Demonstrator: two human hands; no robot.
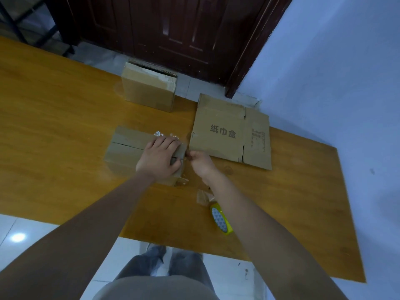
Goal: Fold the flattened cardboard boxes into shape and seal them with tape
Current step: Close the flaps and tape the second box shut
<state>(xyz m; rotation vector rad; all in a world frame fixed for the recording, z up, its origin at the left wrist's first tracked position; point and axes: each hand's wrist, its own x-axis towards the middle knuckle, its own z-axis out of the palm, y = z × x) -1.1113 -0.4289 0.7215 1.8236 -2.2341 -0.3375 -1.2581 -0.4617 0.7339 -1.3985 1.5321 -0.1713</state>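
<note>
While both hands work the near box, status:
left hand (159, 158): flat on top of the folded box (127, 152), fingers spread, pressing the flaps
right hand (200, 160): fingers curled, pinching at the box's right edge; can't tell what it grips
flat box (225, 133): unfolded, just right of the folded box
sealed box (148, 89): bench (54, 105) far edge
tape roll (220, 218): near edge, under right forearm

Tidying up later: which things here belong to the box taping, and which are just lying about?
Job: box under the hands, left hand, right hand, flat cardboard, tape roll, finished box.
Lying about: crumpled tape scrap; table merely supports.
</note>
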